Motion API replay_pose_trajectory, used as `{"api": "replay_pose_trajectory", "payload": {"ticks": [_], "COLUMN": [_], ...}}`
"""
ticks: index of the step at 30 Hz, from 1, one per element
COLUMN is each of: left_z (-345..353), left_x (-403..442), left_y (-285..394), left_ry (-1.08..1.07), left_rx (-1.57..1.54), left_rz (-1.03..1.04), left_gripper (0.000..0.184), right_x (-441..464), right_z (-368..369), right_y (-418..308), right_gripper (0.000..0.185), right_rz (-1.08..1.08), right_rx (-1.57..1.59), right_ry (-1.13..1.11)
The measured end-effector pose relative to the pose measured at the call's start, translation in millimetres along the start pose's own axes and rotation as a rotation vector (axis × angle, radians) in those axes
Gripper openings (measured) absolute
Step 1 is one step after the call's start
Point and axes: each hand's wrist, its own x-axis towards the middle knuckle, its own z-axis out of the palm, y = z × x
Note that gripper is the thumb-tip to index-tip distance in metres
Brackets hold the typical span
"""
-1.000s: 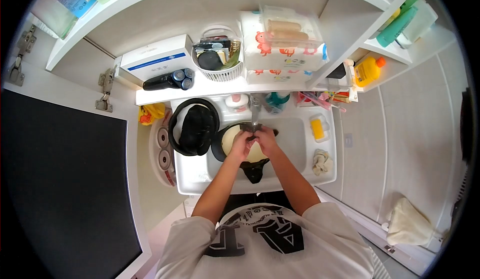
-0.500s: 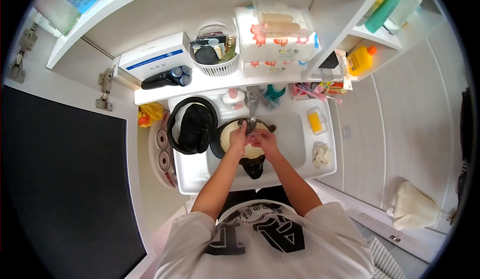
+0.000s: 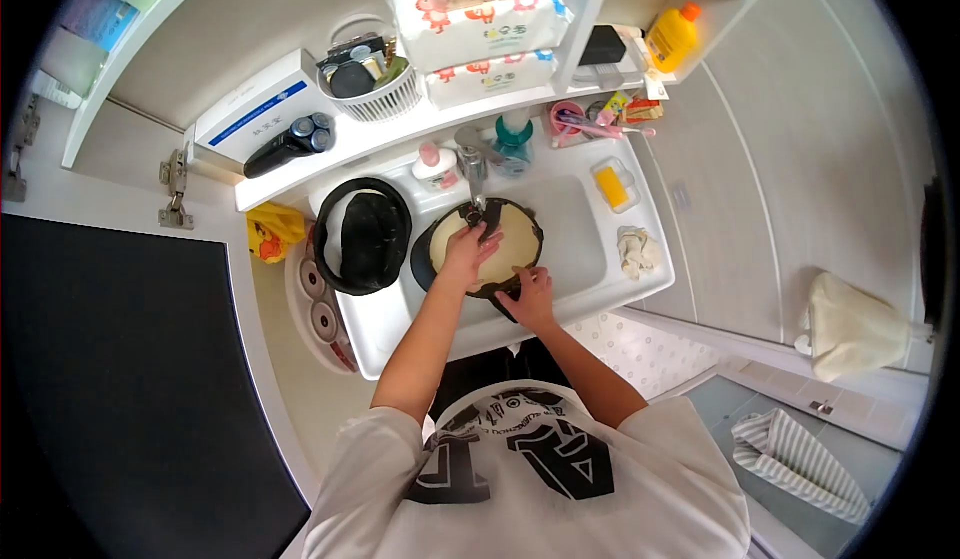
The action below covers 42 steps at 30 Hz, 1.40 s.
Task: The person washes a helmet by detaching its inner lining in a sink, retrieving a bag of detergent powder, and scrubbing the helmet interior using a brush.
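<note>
Under the silver faucet (image 3: 472, 164) sits a round, cream-coloured basin (image 3: 512, 244) with wet-looking dark cloth (image 3: 490, 217) around its rim. My left hand (image 3: 468, 257) is over the basin's left side, below the spout, with its fingers stretched out and holding nothing. At the near right edge, my right hand (image 3: 530, 297) has its thumb and fingers closed on the dark material at the rim. Whether they also grip the basin itself is hidden. To the left stands a black-rimmed basin (image 3: 322, 249) with a black cloth item (image 3: 370, 239) in it.
The white sink (image 3: 590, 224) holds a yellow soap bar (image 3: 610, 187) in a dish and a crumpled pale cloth (image 3: 637, 252) on its right ledge. A pump bottle (image 3: 436, 167) and a teal bottle (image 3: 513, 146) flank the faucet. A shelf with a razor (image 3: 290, 144) overhangs the back.
My hands, together under the faucet before, are now apart. The right one has come down to the basin's near rim. The camera view has turned and shifted.
</note>
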Motion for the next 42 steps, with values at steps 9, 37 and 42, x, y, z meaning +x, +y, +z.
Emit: {"api": "replay_pose_trajectory", "payload": {"ticks": [9, 37, 42], "left_z": [0, -57, -70], "left_x": [-14, -48, -5], "left_y": [9, -46, -61], "left_ry": [-0.090, -0.181, -0.330], "left_rx": [0.003, 0.876, 0.736], "left_rz": [0.082, 0.421, 0.449], "left_gripper": [0.032, 0.055, 0.035], "right_x": [-28, 64, 73], "right_z": [11, 0, 1], "right_y": [19, -41, -37], "right_gripper": [0.067, 0.069, 0.064], "right_rz": [0.163, 0.423, 0.461], "right_rx": [0.027, 1.030, 0.968], "right_ry": [-0.306, -0.340, -0.325]}}
